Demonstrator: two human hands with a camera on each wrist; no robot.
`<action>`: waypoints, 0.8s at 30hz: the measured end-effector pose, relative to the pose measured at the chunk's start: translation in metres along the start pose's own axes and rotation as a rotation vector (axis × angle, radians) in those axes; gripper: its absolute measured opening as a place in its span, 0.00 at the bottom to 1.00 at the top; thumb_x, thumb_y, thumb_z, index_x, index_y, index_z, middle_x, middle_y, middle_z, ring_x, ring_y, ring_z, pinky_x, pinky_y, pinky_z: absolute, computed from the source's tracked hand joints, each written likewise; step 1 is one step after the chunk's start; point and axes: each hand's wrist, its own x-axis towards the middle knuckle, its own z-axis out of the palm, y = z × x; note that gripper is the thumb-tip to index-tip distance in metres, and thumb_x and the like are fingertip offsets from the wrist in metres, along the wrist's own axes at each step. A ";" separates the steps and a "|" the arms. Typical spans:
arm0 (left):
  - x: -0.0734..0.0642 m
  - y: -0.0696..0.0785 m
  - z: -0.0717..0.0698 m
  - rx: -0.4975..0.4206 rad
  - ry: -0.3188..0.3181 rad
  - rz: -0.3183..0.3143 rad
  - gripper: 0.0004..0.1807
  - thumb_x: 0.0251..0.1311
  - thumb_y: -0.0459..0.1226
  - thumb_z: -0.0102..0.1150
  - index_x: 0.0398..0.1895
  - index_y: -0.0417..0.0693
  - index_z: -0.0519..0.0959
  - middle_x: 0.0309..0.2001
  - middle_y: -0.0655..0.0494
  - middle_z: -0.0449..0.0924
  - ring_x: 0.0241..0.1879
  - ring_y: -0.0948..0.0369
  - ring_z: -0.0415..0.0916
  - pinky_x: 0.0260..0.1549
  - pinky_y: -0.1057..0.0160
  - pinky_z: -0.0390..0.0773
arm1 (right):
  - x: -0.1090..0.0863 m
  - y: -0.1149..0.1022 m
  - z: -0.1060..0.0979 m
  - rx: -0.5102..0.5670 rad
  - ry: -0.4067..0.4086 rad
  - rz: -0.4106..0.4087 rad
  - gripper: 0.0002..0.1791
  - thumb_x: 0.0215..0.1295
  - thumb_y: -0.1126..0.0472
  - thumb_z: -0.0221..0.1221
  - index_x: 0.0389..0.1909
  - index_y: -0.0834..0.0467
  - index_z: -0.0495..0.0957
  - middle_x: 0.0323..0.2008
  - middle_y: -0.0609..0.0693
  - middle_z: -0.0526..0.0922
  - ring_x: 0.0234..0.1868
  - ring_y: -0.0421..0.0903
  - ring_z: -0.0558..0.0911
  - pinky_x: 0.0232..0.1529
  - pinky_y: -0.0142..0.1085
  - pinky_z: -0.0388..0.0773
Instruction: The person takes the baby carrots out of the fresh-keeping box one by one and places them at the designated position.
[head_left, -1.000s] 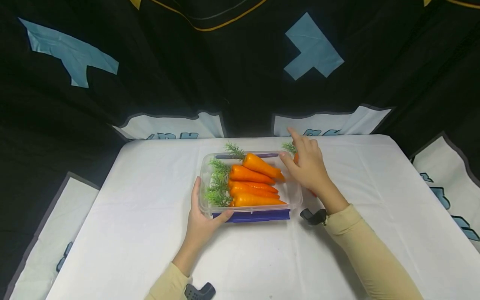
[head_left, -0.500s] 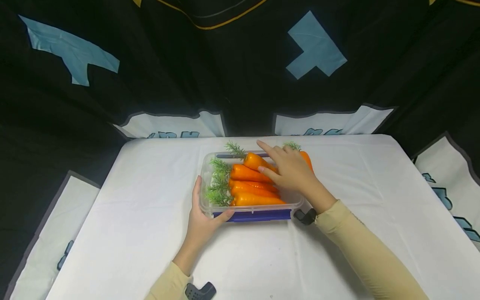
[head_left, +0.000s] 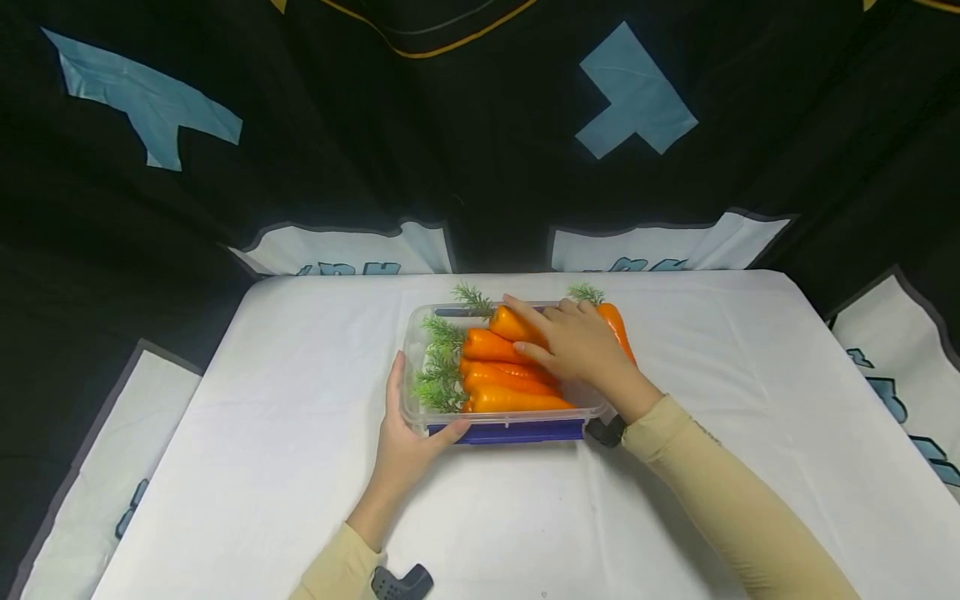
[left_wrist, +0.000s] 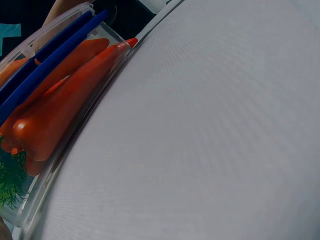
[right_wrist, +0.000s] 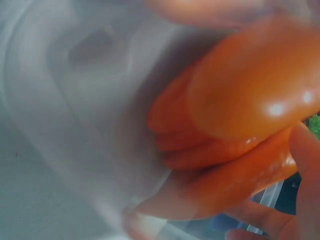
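In the head view a clear plastic container [head_left: 411, 367] with a blue front latch [head_left: 510, 430] holds several orange carrots [head_left: 517, 399], their green tops toward the left. My left hand [head_left: 401, 446] grips the container's left front corner, thumb along the front edge and fingers at the left side. My right hand [head_left: 577, 342] reaches over the container's right side and holds the rearmost carrot [head_left: 510, 325] between thumb and fingers. That carrot's leafy top [head_left: 474, 298] hangs over the back rim. The right wrist view shows the thumb [right_wrist: 307, 155] against a carrot [right_wrist: 240, 172].
Another carrot [head_left: 615, 329] lies just right of the container, partly behind the right hand. A white cloth covers the table [head_left: 300, 375]. Behind it hangs a black curtain [head_left: 487, 167] with blue and white patches. Dark wrist devices [head_left: 401, 582] sit below both hands.
My right hand has moved left from the carrot outside the container onto the rearmost carrot inside, and its fingers have lowered around it. The left hand stays on the container.
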 end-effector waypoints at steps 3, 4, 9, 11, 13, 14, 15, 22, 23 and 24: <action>0.000 0.001 0.000 0.004 0.003 0.005 0.66 0.46 0.44 0.79 0.79 0.74 0.39 0.81 0.63 0.39 0.79 0.52 0.42 0.74 0.37 0.51 | 0.001 0.000 0.001 -0.020 -0.023 -0.010 0.41 0.70 0.31 0.45 0.79 0.31 0.39 0.58 0.55 0.82 0.60 0.62 0.76 0.68 0.57 0.63; 0.000 0.001 0.000 0.004 0.003 0.006 0.66 0.46 0.45 0.79 0.79 0.73 0.39 0.81 0.63 0.39 0.79 0.52 0.42 0.74 0.37 0.51 | 0.001 0.000 0.001 -0.020 -0.029 -0.013 0.41 0.70 0.31 0.45 0.79 0.31 0.38 0.58 0.55 0.83 0.60 0.62 0.76 0.69 0.56 0.63; 0.000 0.001 0.000 -0.003 0.001 0.006 0.66 0.46 0.44 0.79 0.79 0.73 0.39 0.80 0.64 0.39 0.80 0.53 0.41 0.74 0.37 0.51 | 0.002 0.002 0.003 -0.015 -0.042 -0.028 0.43 0.70 0.31 0.46 0.79 0.32 0.36 0.58 0.53 0.83 0.61 0.61 0.77 0.71 0.58 0.61; 0.000 0.000 0.000 -0.005 0.000 0.006 0.66 0.46 0.44 0.79 0.79 0.73 0.39 0.80 0.64 0.39 0.80 0.53 0.41 0.74 0.37 0.51 | 0.001 0.002 0.004 -0.012 -0.037 -0.037 0.44 0.69 0.31 0.46 0.79 0.32 0.36 0.59 0.52 0.83 0.61 0.60 0.77 0.71 0.58 0.61; 0.000 0.000 0.000 -0.008 -0.001 0.005 0.66 0.46 0.44 0.79 0.79 0.73 0.39 0.81 0.64 0.39 0.80 0.53 0.41 0.74 0.36 0.51 | 0.001 0.003 0.004 -0.003 -0.028 -0.048 0.44 0.69 0.31 0.47 0.79 0.33 0.36 0.60 0.52 0.82 0.62 0.60 0.77 0.71 0.59 0.61; 0.000 0.000 0.000 -0.010 -0.002 0.003 0.66 0.46 0.44 0.79 0.79 0.73 0.39 0.81 0.64 0.39 0.80 0.53 0.41 0.74 0.36 0.51 | 0.001 0.003 0.004 0.003 -0.023 -0.053 0.45 0.68 0.31 0.47 0.79 0.33 0.37 0.60 0.52 0.82 0.61 0.60 0.77 0.71 0.59 0.61; 0.000 0.000 0.000 -0.009 -0.002 0.001 0.66 0.46 0.44 0.79 0.79 0.73 0.39 0.81 0.64 0.39 0.80 0.53 0.41 0.74 0.36 0.51 | 0.001 0.003 0.004 0.010 -0.018 -0.057 0.45 0.68 0.31 0.48 0.79 0.33 0.37 0.60 0.51 0.82 0.61 0.60 0.78 0.71 0.60 0.62; 0.000 -0.001 0.000 -0.011 -0.005 0.001 0.66 0.46 0.44 0.79 0.79 0.74 0.38 0.81 0.62 0.39 0.80 0.53 0.40 0.74 0.36 0.51 | 0.001 0.003 0.004 0.029 -0.001 -0.076 0.47 0.66 0.31 0.51 0.79 0.36 0.40 0.54 0.53 0.85 0.57 0.62 0.81 0.68 0.62 0.65; 0.000 -0.001 0.000 -0.011 -0.005 0.002 0.66 0.46 0.44 0.79 0.79 0.74 0.38 0.81 0.63 0.38 0.80 0.53 0.40 0.74 0.36 0.51 | 0.001 0.004 0.005 0.033 0.001 -0.080 0.47 0.66 0.31 0.51 0.79 0.36 0.41 0.52 0.53 0.86 0.56 0.62 0.81 0.68 0.63 0.65; 0.001 -0.001 0.000 -0.009 -0.006 0.002 0.66 0.46 0.44 0.79 0.79 0.74 0.38 0.81 0.63 0.38 0.80 0.53 0.40 0.74 0.37 0.51 | 0.002 0.004 0.005 0.038 0.002 -0.083 0.47 0.66 0.31 0.52 0.79 0.37 0.41 0.50 0.53 0.86 0.55 0.61 0.82 0.68 0.63 0.65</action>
